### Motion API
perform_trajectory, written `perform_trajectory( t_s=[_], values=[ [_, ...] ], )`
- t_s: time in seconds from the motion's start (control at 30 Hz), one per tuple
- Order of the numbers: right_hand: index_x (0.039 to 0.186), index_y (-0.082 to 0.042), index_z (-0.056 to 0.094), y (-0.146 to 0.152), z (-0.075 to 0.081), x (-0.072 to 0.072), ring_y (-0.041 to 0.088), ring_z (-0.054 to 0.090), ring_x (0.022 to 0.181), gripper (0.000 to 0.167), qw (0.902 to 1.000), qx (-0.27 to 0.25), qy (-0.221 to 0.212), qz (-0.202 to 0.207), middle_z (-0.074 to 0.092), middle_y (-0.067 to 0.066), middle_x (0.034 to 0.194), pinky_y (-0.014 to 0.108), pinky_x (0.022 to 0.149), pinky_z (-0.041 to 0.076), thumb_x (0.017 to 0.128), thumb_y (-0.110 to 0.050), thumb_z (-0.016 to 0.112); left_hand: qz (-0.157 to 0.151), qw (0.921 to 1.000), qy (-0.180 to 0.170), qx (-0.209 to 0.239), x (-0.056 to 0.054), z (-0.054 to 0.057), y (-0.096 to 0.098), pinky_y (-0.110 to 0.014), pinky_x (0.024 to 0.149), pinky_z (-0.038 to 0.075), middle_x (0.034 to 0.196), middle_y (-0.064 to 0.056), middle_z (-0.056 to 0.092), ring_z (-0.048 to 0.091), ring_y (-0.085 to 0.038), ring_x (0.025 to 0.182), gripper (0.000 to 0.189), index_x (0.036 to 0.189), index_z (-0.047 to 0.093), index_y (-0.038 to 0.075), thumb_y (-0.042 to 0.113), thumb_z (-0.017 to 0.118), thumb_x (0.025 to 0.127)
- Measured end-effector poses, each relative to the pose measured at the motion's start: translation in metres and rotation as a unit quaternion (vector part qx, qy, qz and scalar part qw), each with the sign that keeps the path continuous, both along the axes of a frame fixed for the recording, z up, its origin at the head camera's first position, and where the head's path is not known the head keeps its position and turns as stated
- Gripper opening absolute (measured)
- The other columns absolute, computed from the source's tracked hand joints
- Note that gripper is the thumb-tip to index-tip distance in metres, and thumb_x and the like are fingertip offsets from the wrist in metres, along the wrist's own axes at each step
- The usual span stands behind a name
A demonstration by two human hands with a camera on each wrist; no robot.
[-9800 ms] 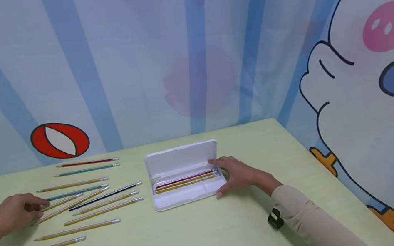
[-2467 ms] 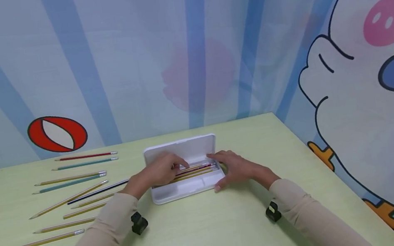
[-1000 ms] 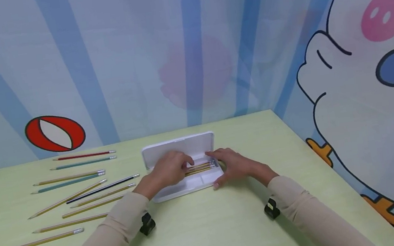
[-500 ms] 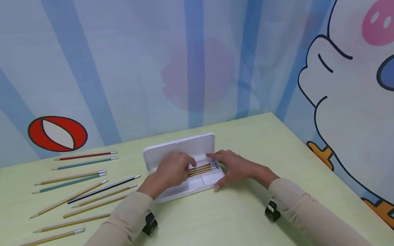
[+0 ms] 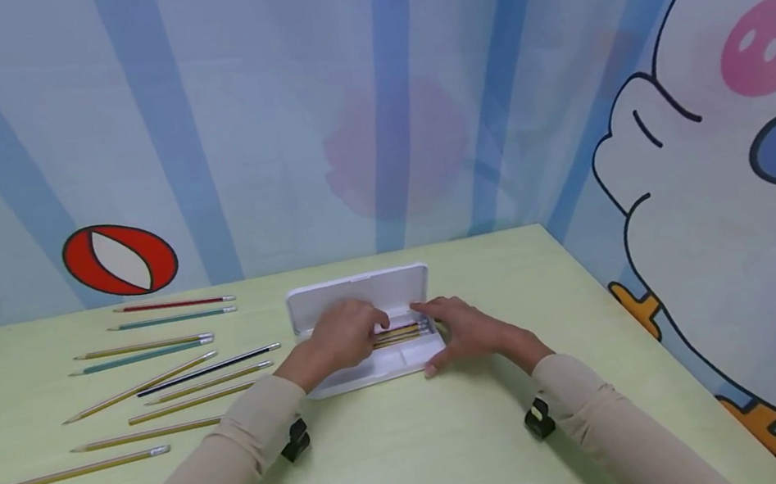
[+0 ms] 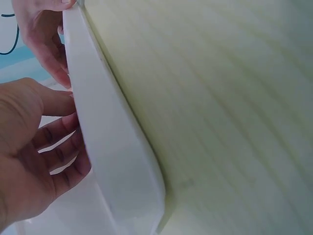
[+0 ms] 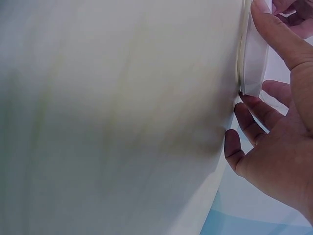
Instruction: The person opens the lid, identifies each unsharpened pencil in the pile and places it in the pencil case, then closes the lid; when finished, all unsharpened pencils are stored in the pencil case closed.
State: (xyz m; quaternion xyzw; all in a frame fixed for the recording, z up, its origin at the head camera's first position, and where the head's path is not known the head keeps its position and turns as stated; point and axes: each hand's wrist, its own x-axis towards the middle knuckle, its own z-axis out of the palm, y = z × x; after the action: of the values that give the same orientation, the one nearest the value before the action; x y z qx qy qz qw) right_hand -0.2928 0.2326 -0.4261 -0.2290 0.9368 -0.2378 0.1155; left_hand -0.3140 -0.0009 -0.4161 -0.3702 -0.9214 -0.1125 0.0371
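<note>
An open white pencil case (image 5: 358, 378) stands on the table, its lid raised at the back. Several pencils (image 5: 401, 334), mostly yellow, lie in its long compartment with eraser ends to the right. My left hand (image 5: 343, 335) reaches into the case over these pencils with bent fingers. In the left wrist view the case wall (image 6: 105, 122) hides its fingertips, so what they hold is unclear. My right hand (image 5: 467, 327) grips the case's right end, thumb at the front corner and fingers at the back. The right wrist view shows its thumb (image 7: 281, 39) along the case.
Left of the case several loose pencils lie spread on the pale table (image 5: 432, 451): a red pencil (image 5: 173, 304), a teal pencil (image 5: 171, 319), a black pencil (image 5: 208, 370) and several yellow ones. A striped blue curtain (image 5: 282, 124) hangs behind the table.
Since the oldest frame my left hand has moved from the loose pencils into the case, and one yellow pencil has left the table. Lately it shifted slightly right. My right hand stays put.
</note>
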Motion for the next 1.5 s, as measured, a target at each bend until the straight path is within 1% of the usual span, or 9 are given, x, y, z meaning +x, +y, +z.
perform_trajectory(
  t_s=[0.17, 0.33, 0.53, 0.73, 0.9, 1.07, 1.2, 1.33, 1.5],
  values=[
    [0.155, -0.007, 0.035, 0.000, 0.001, 0.000, 0.039, 0.041, 0.137, 0.101, 1.0000, 0.001, -0.003, -0.003, 0.043, 0.021, 0.153, 0.054, 0.113, 0.037, 0.074, -0.036, 0.089, 0.005, 1.0000, -0.001, 0.002, 0.000, 0.001, 0.000, -0.039, 0.081, 0.054, 0.100, -0.007, 0.076, 0.065, -0.022, 0.085, 0.026, 0.105, 0.079, 0.011, -0.002, 0.068, 0.085],
    [0.155, -0.008, 0.035, 0.001, 0.002, -0.001, 0.039, 0.040, 0.138, 0.101, 1.0000, 0.002, -0.003, -0.005, 0.043, 0.021, 0.153, 0.054, 0.113, 0.036, 0.074, -0.037, 0.088, 0.016, 0.9989, -0.040, 0.018, 0.003, 0.010, -0.004, -0.040, 0.086, 0.054, 0.104, -0.008, 0.076, 0.067, -0.024, 0.093, 0.032, 0.111, 0.077, 0.009, -0.005, 0.066, 0.085],
    [0.155, -0.009, 0.035, 0.002, 0.001, -0.001, 0.039, 0.039, 0.139, 0.102, 1.0000, 0.000, -0.005, -0.008, 0.043, 0.020, 0.153, 0.055, 0.113, 0.036, 0.074, -0.037, 0.088, 0.012, 0.9949, -0.092, 0.041, 0.005, 0.024, -0.015, -0.033, 0.075, 0.053, 0.091, -0.004, 0.072, 0.060, -0.017, 0.080, 0.031, 0.114, 0.075, 0.009, -0.002, 0.066, 0.086],
    [0.155, -0.008, 0.035, 0.002, 0.001, -0.002, 0.039, 0.040, 0.138, 0.102, 1.0000, -0.001, -0.002, -0.003, 0.044, 0.021, 0.152, 0.055, 0.113, 0.036, 0.073, -0.037, 0.089, 0.012, 0.9905, -0.119, 0.067, 0.016, 0.037, -0.032, -0.028, 0.070, 0.051, 0.093, -0.002, 0.069, 0.060, -0.015, 0.080, 0.028, 0.116, 0.074, 0.009, 0.005, 0.069, 0.089],
    [0.155, -0.007, 0.034, 0.002, 0.002, -0.001, 0.039, 0.040, 0.138, 0.103, 1.0000, 0.000, -0.003, -0.005, 0.043, 0.021, 0.152, 0.054, 0.113, 0.036, 0.073, -0.036, 0.089, -0.019, 0.9879, -0.124, 0.091, 0.022, 0.048, -0.052, -0.029, 0.070, 0.053, 0.094, -0.003, 0.070, 0.065, -0.013, 0.079, 0.026, 0.114, 0.074, 0.009, 0.004, 0.067, 0.090],
    [0.155, -0.006, 0.033, 0.004, 0.003, -0.001, 0.039, 0.040, 0.138, 0.104, 1.0000, -0.001, 0.001, -0.004, 0.044, 0.022, 0.151, 0.054, 0.113, 0.036, 0.073, -0.035, 0.089, -0.050, 0.9787, -0.169, 0.105, 0.023, 0.061, -0.074, -0.030, 0.072, 0.056, 0.104, -0.009, 0.073, 0.069, -0.016, 0.085, 0.027, 0.115, 0.075, 0.006, 0.000, 0.065, 0.090],
    [0.156, -0.007, 0.033, 0.006, 0.002, -0.002, 0.038, 0.040, 0.136, 0.104, 1.0000, 0.001, 0.004, -0.001, 0.045, 0.021, 0.150, 0.054, 0.113, 0.036, 0.073, -0.036, 0.089, -0.020, 0.9718, -0.212, 0.100, 0.022, 0.066, -0.092, -0.032, 0.077, 0.058, 0.113, -0.010, 0.072, 0.069, -0.018, 0.093, 0.029, 0.118, 0.074, 0.007, 0.001, 0.067, 0.090],
    [0.155, -0.006, 0.033, 0.006, 0.001, -0.003, 0.038, 0.040, 0.136, 0.104, 1.0000, -0.004, 0.002, 0.000, 0.045, 0.021, 0.150, 0.054, 0.113, 0.036, 0.073, -0.036, 0.089, 0.014, 0.9645, -0.243, 0.102, 0.022, 0.064, -0.111, -0.031, 0.070, 0.059, 0.118, -0.016, 0.071, 0.068, -0.023, 0.097, 0.031, 0.121, 0.072, 0.004, 0.000, 0.067, 0.091],
    [0.156, -0.007, 0.033, 0.005, 0.000, -0.002, 0.038, 0.040, 0.137, 0.104, 1.0000, -0.003, -0.002, -0.002, 0.045, 0.021, 0.150, 0.054, 0.113, 0.036, 0.073, -0.037, 0.089, 0.041, 0.9640, -0.245, 0.094, 0.018, 0.057, -0.134, -0.030, 0.064, 0.057, 0.117, -0.019, 0.070, 0.068, -0.025, 0.096, 0.031, 0.122, 0.071, 0.001, 0.001, 0.066, 0.091]
  ],
)
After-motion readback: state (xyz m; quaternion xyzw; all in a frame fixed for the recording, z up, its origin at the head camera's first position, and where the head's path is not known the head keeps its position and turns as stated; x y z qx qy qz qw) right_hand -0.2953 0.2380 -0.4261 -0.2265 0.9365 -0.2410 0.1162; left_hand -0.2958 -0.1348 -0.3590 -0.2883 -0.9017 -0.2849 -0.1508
